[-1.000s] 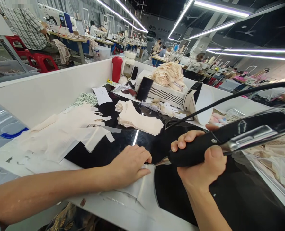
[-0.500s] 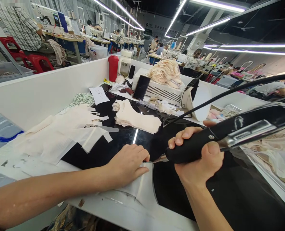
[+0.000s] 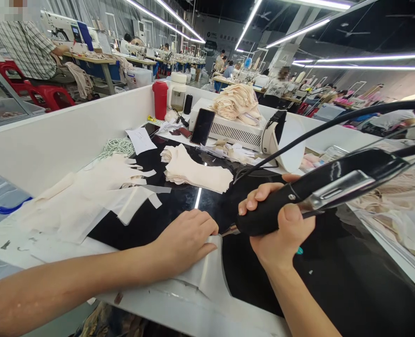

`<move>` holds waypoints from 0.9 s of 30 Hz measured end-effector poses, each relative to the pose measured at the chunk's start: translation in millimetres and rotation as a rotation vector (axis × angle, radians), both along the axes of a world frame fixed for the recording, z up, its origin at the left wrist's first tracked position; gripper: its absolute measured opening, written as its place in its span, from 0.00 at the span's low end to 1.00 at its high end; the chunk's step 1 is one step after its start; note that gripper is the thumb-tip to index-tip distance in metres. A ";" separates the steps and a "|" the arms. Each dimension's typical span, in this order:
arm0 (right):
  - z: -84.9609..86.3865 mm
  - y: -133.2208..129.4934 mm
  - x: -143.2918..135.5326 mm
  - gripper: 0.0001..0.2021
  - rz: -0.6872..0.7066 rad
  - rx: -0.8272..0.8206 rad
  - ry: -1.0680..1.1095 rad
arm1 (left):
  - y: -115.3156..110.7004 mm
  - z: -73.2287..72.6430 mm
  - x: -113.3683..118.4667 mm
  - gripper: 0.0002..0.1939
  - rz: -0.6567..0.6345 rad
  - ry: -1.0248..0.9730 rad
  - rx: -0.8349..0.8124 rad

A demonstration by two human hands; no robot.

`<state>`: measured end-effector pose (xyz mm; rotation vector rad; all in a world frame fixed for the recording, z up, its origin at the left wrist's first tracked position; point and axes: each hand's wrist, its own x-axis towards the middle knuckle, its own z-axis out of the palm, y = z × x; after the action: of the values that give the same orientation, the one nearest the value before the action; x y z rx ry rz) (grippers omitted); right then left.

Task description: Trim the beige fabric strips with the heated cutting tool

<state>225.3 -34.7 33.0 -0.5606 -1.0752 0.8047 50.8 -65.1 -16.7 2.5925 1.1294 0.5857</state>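
A black handheld corded tool [image 3: 263,217] with a metal lever along its side is gripped in my right hand [image 3: 286,229]. Its narrow metal tip [image 3: 230,230] points left and reaches the corner of a pale translucent sheet [image 3: 212,274]. My left hand [image 3: 186,241] bends its fingers over that sheet's far edge, with the thumb on top near the corner. The sheet lies at the front of a glossy black board [image 3: 256,276]. Beyond my hands rests a stack of cream fabric pieces [image 3: 196,168].
More pale sheets and strips [image 3: 74,201] cover the left side, near green cord [image 3: 116,147]. A phone [image 3: 202,126], a red flask [image 3: 160,99] and a vented box [image 3: 231,131] stand at the back. The tool's black cable [image 3: 319,128] arches across the right. Sheer fabric [image 3: 396,215] heaps there.
The tool and my right hand have shifted slightly left, closer to the sheet's corner. A small teal spot now shows beside my right wrist. My left hand stays in place.
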 end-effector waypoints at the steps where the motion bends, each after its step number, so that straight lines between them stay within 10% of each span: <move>1: -0.4 0.2 0.0 0.23 -0.004 0.003 -0.003 | -1.1 0.2 0.3 0.08 -0.022 0.000 0.042; 9: -0.9 0.7 -0.6 0.23 -0.026 0.021 -0.033 | -11.5 -10.9 6.1 0.08 -0.260 0.093 0.327; 27: -1.0 2.2 -0.3 0.24 -0.017 0.020 -0.016 | -31.7 -2.7 0.9 0.11 -0.247 0.233 0.471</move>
<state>224.9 -32.5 32.0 -0.5594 -1.0908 0.7745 51.7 -96.9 -19.4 3.2137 0.7787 0.5561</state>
